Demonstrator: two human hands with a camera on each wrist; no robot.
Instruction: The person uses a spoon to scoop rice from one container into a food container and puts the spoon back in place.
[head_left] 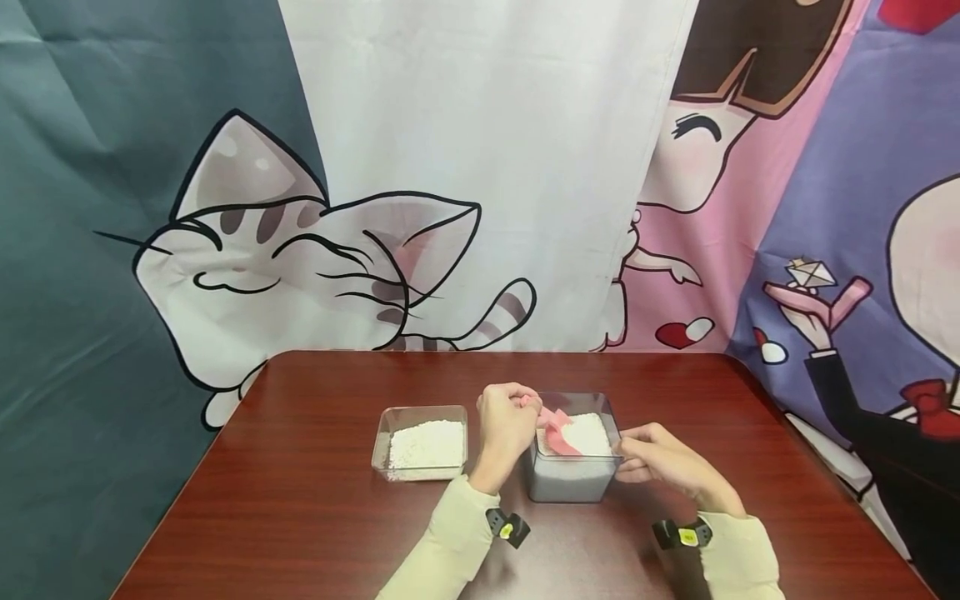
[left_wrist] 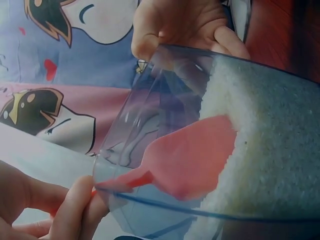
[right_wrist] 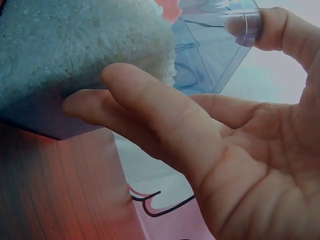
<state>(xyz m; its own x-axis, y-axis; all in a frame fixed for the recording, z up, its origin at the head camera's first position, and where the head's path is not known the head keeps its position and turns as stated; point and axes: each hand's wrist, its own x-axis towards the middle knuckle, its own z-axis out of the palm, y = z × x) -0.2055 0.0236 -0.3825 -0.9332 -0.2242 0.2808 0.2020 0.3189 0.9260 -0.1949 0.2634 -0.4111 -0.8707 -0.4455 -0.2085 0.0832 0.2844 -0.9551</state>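
Observation:
My left hand (head_left: 506,425) pinches the handle of a pink scoop (head_left: 557,433) between thumb and fingers. The scoop's blade dips into a tall clear plastic container (head_left: 573,485) and, in the left wrist view, meets the edge of the white rice (left_wrist: 265,130) there. On the container's right side, my right hand (head_left: 663,458) holds the wall, thumb over the rim and fingers along the outside. That wall and the sloping rice show close up in the right wrist view. Left of the container stands a shallower clear box (head_left: 381,442) with white grains (head_left: 427,443) in it.
Both containers stand on a reddish-brown wooden table (head_left: 300,517) with rounded far corners. Behind it hangs a cloth backdrop (head_left: 510,108) printed with a cat and cartoon figures. The left forearm passes close in front of the shallow box.

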